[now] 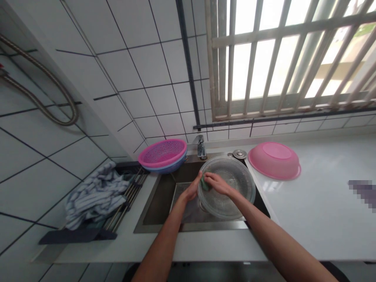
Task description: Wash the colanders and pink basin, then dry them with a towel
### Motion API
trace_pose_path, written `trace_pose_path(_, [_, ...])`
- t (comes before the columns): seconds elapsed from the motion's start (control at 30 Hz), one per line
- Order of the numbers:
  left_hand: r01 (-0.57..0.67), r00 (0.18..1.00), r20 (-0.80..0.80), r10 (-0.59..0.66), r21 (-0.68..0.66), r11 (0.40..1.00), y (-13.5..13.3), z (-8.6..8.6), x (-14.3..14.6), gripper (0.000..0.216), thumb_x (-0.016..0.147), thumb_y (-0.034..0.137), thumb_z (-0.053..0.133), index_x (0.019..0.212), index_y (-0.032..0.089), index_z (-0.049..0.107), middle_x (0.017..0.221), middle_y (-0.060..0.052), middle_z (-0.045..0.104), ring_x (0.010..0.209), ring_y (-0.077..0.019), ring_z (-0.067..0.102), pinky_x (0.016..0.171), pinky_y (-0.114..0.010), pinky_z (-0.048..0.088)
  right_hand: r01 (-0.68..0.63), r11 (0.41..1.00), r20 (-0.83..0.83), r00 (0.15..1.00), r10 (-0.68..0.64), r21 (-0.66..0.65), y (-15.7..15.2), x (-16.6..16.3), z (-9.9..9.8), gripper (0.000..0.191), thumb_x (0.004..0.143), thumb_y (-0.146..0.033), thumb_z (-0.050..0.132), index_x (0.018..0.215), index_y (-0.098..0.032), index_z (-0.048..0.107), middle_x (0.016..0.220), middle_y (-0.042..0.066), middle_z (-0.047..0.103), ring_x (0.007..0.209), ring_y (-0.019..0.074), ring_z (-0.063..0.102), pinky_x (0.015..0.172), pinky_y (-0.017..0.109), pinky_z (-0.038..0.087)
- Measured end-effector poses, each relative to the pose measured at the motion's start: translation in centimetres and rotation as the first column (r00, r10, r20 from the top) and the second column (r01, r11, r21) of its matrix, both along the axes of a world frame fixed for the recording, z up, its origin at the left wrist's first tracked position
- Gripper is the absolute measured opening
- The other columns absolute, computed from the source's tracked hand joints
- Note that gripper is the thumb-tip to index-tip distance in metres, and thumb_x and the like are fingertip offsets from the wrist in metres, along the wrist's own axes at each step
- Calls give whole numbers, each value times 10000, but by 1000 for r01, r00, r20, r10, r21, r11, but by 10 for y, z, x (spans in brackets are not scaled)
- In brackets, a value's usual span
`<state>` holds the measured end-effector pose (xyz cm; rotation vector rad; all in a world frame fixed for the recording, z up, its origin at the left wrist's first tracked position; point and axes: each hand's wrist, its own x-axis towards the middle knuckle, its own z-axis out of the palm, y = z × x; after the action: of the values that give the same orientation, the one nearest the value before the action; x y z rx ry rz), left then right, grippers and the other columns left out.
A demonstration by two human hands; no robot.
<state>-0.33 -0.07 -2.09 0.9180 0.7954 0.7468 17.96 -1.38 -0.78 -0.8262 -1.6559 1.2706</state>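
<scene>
A clear plastic colander with fine slits is held over the right part of the steel sink, its open side facing me. My left hand grips its left rim, the thumb pointing up along the edge. Inside that same rim, my right hand has its fingers closed on a green scouring pad pressed to the colander's wall. The pad is partly covered by the fingers. Behind the colander stands the chrome faucet.
A pink basket nested in a blue basin sits at the sink's back left corner. To the right, a pink basin lies upside down on the counter. A striped cloth rests on a rack at left. A drain strainer is behind the sink.
</scene>
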Motion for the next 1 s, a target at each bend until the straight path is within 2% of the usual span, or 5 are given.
trace_pose_path(0.13, [-7,1000,-19,7,-3,1000,0,0,-2,690,1003,652,485,1402,111,640,1122,-184,778,1009,-282,743,923,-376,571,-109,993,86,991,105,47,-6,-10,-1,192,925,-381,562,828,-216,577,825,-1,577,749,166,477,712,281,398])
trace_pose_path(0.33, [5,999,-51,-6,-25,1000,1,-2,-3,682,1004,652,479,1504,196,563,1261,-165,738,843,-263,747,837,-428,591,344,936,-150,924,-351,-71,9,8,0,176,918,-408,525,958,-238,542,923,-1,576,835,177,515,755,266,440])
trace_pose_path(0.57, [-66,996,-63,67,28,997,6,-8,-5,693,954,670,576,1334,101,687,1092,-168,781,1000,-281,733,913,-374,562,-152,988,45,987,151,13,-8,-15,-6,153,890,-322,534,788,-214,570,799,4,573,732,165,483,691,280,404])
trace_pose_path(0.83, [-21,1000,-21,21,22,1000,2,4,-3,753,989,627,546,1633,290,352,1217,-138,724,853,-256,753,802,-403,588,419,902,-183,883,-432,-108,20,19,-1,160,871,-375,517,949,-237,537,939,12,590,842,185,524,756,270,448])
trace_pose_path(1.0, [-45,997,-68,45,5,999,4,-3,-3,699,988,619,555,1521,168,533,1161,-166,752,856,-253,745,836,-389,576,125,992,-31,992,-124,19,4,2,-2,127,877,-351,545,889,-227,570,872,5,599,775,174,505,702,268,416])
